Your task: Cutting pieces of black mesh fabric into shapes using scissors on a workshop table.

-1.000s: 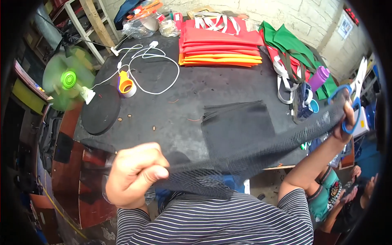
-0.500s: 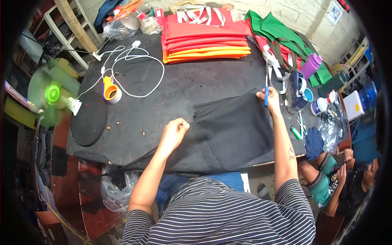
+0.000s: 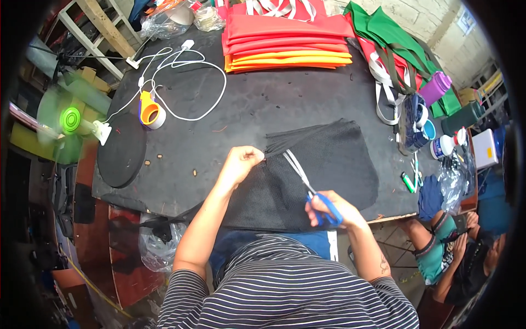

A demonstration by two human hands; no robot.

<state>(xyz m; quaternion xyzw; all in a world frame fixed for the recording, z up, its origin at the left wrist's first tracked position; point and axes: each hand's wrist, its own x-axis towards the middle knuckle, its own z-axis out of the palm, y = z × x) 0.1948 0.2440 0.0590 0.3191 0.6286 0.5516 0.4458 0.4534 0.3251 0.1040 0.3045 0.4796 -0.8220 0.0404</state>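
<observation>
Black mesh fabric (image 3: 323, 159) lies over the near part of the table and hangs past its front edge. My left hand (image 3: 243, 163) pinches the gathered left edge of the fabric. In my right hand (image 3: 337, 210) is a pair of scissors (image 3: 303, 178) with blue handles, fingers in the loops. Its blades are slightly parted and point up and left over the mesh, their tips a short way right of my left hand. Whether the blades touch the fabric I cannot tell.
Folded red and orange bags (image 3: 287, 41) are stacked at the back. A tape dispenser (image 3: 152, 115) and white cable (image 3: 211, 109) lie left, near a spinning green fan (image 3: 71, 120). Bottles, including a purple one (image 3: 435, 89), stand right. Another person (image 3: 457, 252) sits at the lower right.
My right hand has come from the fabric's far right corner down to the near side, swinging the scissors over the mesh. My left hand has shifted slightly up and right.
</observation>
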